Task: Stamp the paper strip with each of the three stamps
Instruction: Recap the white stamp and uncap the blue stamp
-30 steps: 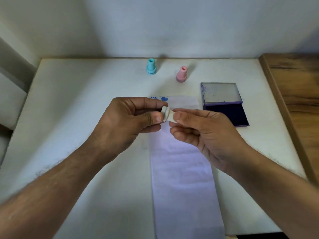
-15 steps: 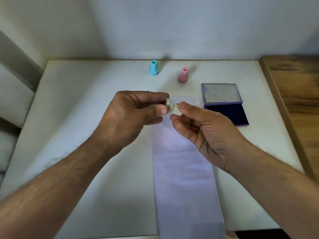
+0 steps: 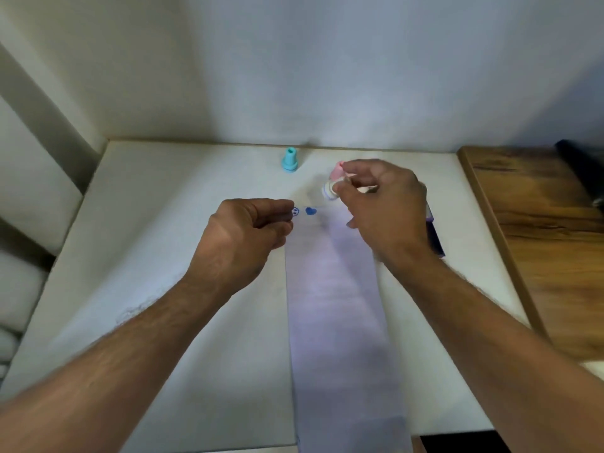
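My right hand (image 3: pixel 382 204) pinches a small white stamp (image 3: pixel 328 190) above the far end of the paper strip (image 3: pixel 336 305). The stamp lies sideways with its round face towards the left. Just behind it stands the pink stamp (image 3: pixel 336 171), partly covered by my fingers. The teal stamp (image 3: pixel 289 160) stands upright near the wall. Two blue prints, a smiley (image 3: pixel 295 210) and a heart (image 3: pixel 310 210), mark the strip's far left corner. My left hand (image 3: pixel 248 230) hovers at that corner with fingers curled; nothing shows in it.
The dark blue ink pad (image 3: pixel 437 238) lies right of the strip, mostly hidden behind my right hand. A wooden surface (image 3: pixel 539 230) adjoins the white table (image 3: pixel 163 256) on the right. A wall closes off the back.
My hands have separated. The right hand carried the white stamp away to the far right, towards the pink stamp. The left hand let go and stayed by the strip's corner, uncovering the two prints.
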